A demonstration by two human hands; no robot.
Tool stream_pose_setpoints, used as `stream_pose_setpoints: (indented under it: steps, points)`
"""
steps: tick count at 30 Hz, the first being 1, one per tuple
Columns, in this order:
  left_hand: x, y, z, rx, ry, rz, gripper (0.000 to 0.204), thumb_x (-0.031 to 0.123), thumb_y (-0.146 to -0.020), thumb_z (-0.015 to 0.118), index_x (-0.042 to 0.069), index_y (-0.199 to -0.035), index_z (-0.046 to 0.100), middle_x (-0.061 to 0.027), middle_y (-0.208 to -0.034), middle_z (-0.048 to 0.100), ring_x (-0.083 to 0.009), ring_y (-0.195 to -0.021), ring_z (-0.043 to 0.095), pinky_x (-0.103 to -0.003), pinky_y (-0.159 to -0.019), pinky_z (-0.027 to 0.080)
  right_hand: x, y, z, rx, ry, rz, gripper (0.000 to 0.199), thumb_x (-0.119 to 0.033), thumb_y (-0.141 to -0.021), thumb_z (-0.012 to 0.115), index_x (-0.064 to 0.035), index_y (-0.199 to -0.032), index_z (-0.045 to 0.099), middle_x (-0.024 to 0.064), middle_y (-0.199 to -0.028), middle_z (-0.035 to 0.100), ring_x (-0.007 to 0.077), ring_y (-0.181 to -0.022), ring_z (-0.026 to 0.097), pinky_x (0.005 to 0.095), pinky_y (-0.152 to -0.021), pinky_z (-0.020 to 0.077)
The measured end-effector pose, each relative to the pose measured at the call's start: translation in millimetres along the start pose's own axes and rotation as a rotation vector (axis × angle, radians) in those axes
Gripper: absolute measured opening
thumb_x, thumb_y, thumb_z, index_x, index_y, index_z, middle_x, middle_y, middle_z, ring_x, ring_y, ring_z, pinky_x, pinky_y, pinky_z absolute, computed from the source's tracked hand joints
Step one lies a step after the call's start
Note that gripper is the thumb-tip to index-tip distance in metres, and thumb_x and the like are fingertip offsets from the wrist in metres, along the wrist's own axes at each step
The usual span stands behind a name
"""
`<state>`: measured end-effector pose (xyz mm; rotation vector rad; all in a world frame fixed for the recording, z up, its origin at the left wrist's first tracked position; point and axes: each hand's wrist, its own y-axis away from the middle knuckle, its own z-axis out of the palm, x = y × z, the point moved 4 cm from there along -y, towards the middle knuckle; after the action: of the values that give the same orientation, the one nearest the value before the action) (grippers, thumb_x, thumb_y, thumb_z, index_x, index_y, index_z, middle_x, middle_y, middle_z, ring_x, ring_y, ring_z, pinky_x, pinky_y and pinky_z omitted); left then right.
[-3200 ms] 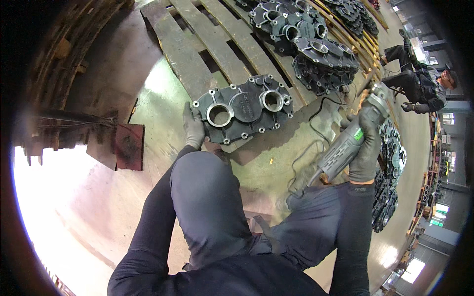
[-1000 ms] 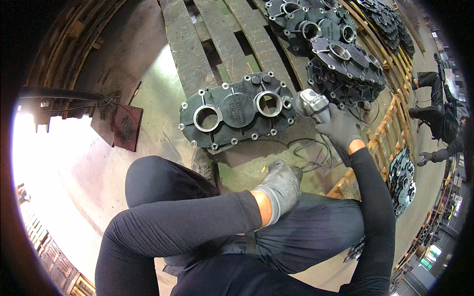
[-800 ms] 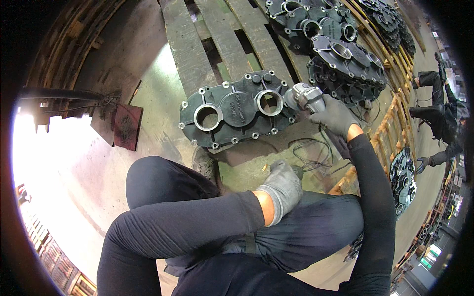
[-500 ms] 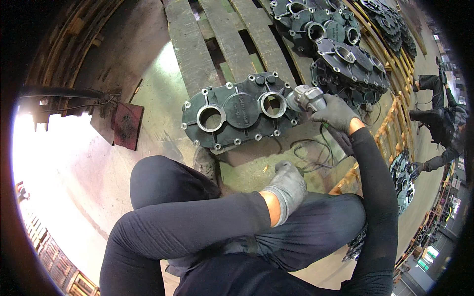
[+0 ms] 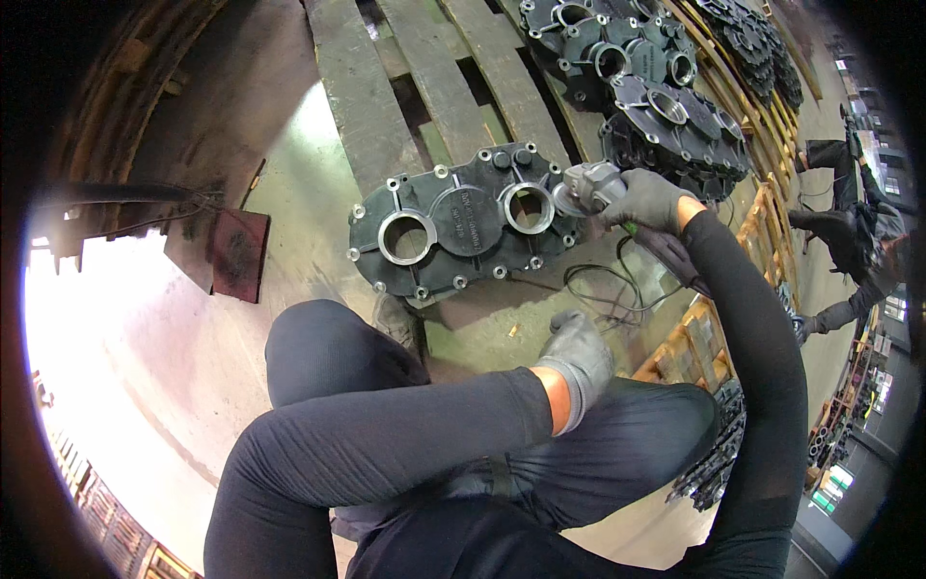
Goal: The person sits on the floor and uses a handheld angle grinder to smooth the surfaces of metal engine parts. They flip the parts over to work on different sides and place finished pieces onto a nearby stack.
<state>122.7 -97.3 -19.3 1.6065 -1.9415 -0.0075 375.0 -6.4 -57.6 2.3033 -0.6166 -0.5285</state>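
Observation:
My right hand (image 5: pixel 644 203), in a grey glove, is closed round the body of an angle grinder (image 5: pixel 592 185). The grinder's head is at the right end of a dark cast-metal housing cover (image 5: pixel 468 220), against or very near its edge beside the right bore. That cover lies flat, with two machined round openings and several bolt bosses round its rim, partly over the end of a wooden pallet (image 5: pixel 371 106). My left hand (image 5: pixel 577 359), also gloved, rests over my right thigh as a loose fist, apart from the cover; nothing shows in it.
More dark covers (image 5: pixel 666 101) are piled at the back right. A black cable (image 5: pixel 617 289) loops on the floor below the grinder. Slatted wood (image 5: pixel 690 343) stands by my right knee. A dark red plate (image 5: pixel 241 256) is at left. Another person (image 5: pixel 854 222) works at far right.
My left fist has shifted slightly right and down. The grinder stays at the cover's right end, its head turned a little. The whole view has shifted slightly.

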Motion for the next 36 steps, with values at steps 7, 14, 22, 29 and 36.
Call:
stream_pose_setpoints:
  steps: [7, 14, 22, 29, 36]
  points:
    - [-1, 0, -9, -0.168, 0.022, 0.038, 0.035, 0.031, -0.098, 0.071, 0.019, -0.130, 0.082, -0.0037, -0.122, 0.082, -0.0321, -0.111, 0.077, -0.062, -0.087, 0.056, 28, 4, 12, -0.130, -0.318, 0.149, 0.066, -0.040, -0.073, 0.090, 0.0064, -0.117, 0.076, 0.0147, -0.101, 0.078, 0.0273, -0.095, 0.077, 0.0387, -0.088, 0.0593]
    - [1, 14, -19, -0.044, -0.049, 0.027, 0.018, 0.026, -0.092, 0.075, 0.023, -0.103, 0.088, -0.0014, -0.100, 0.082, -0.0252, -0.094, 0.079, -0.044, -0.074, 0.053, 41, 31, 44, -0.079, -0.627, 0.077, 0.050, -0.039, -0.089, 0.084, 0.0073, -0.105, 0.077, 0.0162, -0.087, 0.077, 0.0266, -0.079, 0.078, 0.0380, -0.068, 0.0612]
    - [9, 9, -14, -0.100, -0.022, 0.051, 0.028, 0.029, -0.094, 0.074, 0.020, -0.119, 0.085, -0.0024, -0.113, 0.082, -0.0294, -0.105, 0.078, -0.054, -0.079, 0.056, 33, 72, 100, -0.049, -1.275, 0.286, 0.053, -0.040, -0.098, 0.079, 0.0067, -0.119, 0.067, 0.0197, -0.093, 0.078, 0.0265, -0.071, 0.079, 0.0375, -0.065, 0.0665]
    - [12, 11, -7, 0.026, -0.062, 0.047, 0.019, 0.024, -0.091, 0.072, 0.017, -0.099, 0.087, -0.0048, -0.095, 0.081, -0.0273, -0.090, 0.078, -0.045, -0.077, 0.054, 8, 109, 109, -0.058, -1.516, 0.318, 0.052, -0.037, -0.099, 0.077, 0.0076, -0.124, 0.065, 0.0201, -0.101, 0.080, 0.0274, -0.073, 0.080, 0.0366, -0.064, 0.0657]
    - [10, 14, -10, 0.042, -0.035, 0.070, 0.020, 0.027, -0.089, 0.074, 0.016, -0.100, 0.087, -0.0064, -0.097, 0.080, -0.0274, -0.090, 0.077, -0.046, -0.076, 0.054, 27, 122, 69, 0.447, -0.109, 0.110, 0.067, -0.036, -0.085, 0.084, -0.0013, -0.137, 0.061, 0.0258, -0.118, 0.077, 0.0439, -0.110, 0.074, 0.0492, -0.098, 0.0570]
